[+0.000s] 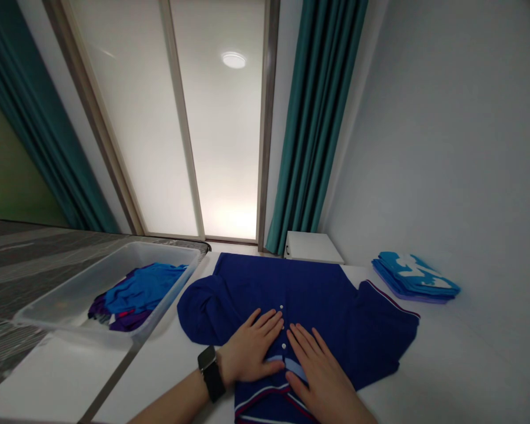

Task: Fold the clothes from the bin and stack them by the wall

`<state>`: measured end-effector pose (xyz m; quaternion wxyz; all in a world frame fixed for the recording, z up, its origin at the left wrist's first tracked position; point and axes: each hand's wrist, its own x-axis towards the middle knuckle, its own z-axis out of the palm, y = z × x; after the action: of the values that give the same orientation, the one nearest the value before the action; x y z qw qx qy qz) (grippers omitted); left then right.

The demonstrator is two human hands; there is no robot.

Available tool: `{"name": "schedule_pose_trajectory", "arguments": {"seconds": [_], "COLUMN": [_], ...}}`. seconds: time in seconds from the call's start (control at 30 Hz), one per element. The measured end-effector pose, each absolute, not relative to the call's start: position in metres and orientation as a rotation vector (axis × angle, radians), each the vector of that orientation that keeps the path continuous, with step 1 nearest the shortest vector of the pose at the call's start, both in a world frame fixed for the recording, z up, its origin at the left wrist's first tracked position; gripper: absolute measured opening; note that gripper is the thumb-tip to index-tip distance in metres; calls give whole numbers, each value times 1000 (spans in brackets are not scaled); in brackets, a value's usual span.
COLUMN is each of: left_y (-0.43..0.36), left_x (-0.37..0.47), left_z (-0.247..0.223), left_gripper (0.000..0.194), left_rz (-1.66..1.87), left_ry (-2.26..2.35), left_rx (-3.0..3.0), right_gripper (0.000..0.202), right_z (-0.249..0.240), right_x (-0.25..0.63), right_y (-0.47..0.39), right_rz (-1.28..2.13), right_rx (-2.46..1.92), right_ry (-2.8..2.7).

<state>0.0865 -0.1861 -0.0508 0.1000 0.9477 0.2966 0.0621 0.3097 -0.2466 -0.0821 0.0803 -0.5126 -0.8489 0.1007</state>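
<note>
A dark blue polo shirt [309, 288] lies spread on the white table, its collar end toward me. White buttons run down its middle, and red-and-white trim edges the collar and the right-hand sleeve. The left-hand sleeve is bunched and rounded. My left hand [254, 347], with a black watch [211, 373] on the wrist, rests flat on the shirt just left of the buttons. Flat on the cloth right of the buttons is my right hand [315, 371], fingers stretched out. Both hands touch the shirt without gripping it.
A clear plastic bin [75, 294] with crumpled blue and purple clothes [143, 291] stands at the left. Folded blue garments [415, 277] are stacked at the right by the wall. Beyond the table are a white cabinet [313, 247], a teal curtain [320, 129] and frosted doors [221, 147].
</note>
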Motion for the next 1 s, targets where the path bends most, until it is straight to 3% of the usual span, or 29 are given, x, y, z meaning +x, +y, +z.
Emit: {"name": "schedule_pose_trajectory", "arguments": {"seconds": [0.13, 0.33, 0.47, 0.87, 1.0], "left_y": [-208, -222, -222, -224, -224], "left_x": [88, 83, 80, 73, 71], "left_z": [-39, -50, -60, -62, -56], "left_gripper": [51, 79, 85, 86, 74], "left_rz": [302, 267, 282, 260, 242], "left_ry": [948, 813, 795, 766, 769], "left_rx": [2744, 2735, 2763, 2784, 2750], "right_gripper": [64, 63, 64, 66, 65], "right_z": [-81, -79, -76, -71, -65], "right_x": [310, 310, 310, 316, 317], "right_y": [-246, -248, -249, -249, -247], "right_rz": [317, 327, 345, 394, 469], "right_rx": [-1504, -1481, -1454, -1412, -1426], "right_ry": [-2541, -2521, -2528, -2585, -2567]}}
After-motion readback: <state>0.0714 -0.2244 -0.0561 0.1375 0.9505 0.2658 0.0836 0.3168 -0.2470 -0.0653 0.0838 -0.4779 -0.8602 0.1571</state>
